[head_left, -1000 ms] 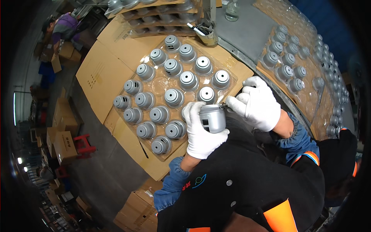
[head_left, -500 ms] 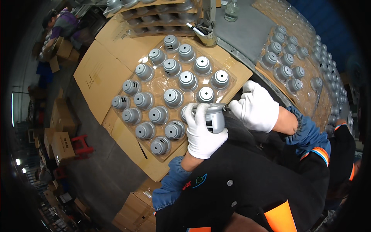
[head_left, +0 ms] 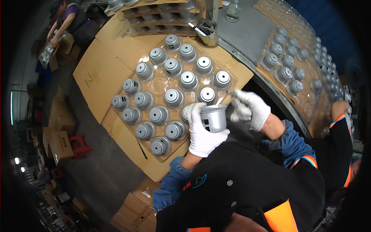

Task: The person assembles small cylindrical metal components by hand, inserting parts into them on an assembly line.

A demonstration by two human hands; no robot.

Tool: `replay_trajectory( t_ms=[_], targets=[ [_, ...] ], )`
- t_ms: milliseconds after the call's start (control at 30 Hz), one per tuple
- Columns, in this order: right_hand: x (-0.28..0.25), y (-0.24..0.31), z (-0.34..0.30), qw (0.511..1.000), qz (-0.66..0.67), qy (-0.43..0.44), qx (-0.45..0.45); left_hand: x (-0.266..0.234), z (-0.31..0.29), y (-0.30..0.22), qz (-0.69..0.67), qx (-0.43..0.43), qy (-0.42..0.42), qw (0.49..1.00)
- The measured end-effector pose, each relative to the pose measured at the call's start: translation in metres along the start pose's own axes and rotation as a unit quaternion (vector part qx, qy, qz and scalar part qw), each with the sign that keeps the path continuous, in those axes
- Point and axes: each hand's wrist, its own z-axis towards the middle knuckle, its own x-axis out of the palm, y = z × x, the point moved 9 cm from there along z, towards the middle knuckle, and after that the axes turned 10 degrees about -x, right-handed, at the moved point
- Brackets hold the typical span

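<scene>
My gloved left hand is wrapped round a silver-grey cup-shaped housing, with its rim up and dark square slots in its side. Close to the rim, on its right, my gloved right hand is pinched on a thin dark tool; motion blurs it and its kind is unclear. Beyond both hands lies a clear plastic tray holding many similar grey housings in rows, turned with their holed ends up. One housing behind my left fingers is partly hidden.
The tray rests on flattened cardboard. A cup with pens, a glass bottle and stacked trays stand at the back. More housings fill a table at right. A co-worker handles a tray far left; another person's arm shows at right.
My right hand has drawn slightly back from the housing's rim, its thin tool now off the rim. My left hand has tilted the housing slightly. The far-left co-worker has lifted a tray.
</scene>
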Motion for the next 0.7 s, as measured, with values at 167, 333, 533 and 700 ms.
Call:
replay_trajectory(
  t_ms=[167,333,533,700],
  targets=[
    [0.036,0.079,-0.013,0.732,-0.546,-0.085,-0.398,0.026,-0.005,0.026,-0.287,-0.218,0.139,0.922],
    [0.106,0.035,0.004,0.526,-0.733,0.032,-0.431,0.016,-0.002,0.001,-0.098,-0.057,0.047,0.992],
    [-0.012,0.052,0.053,0.410,-0.802,-0.123,-0.417,-0.019,0.013,0.051,-0.191,-0.148,0.062,0.968],
    [-0.057,0.039,0.050,0.448,-0.800,-0.163,-0.364,-0.079,0.107,0.148,-0.081,-0.174,-0.018,0.981]
  ],
)
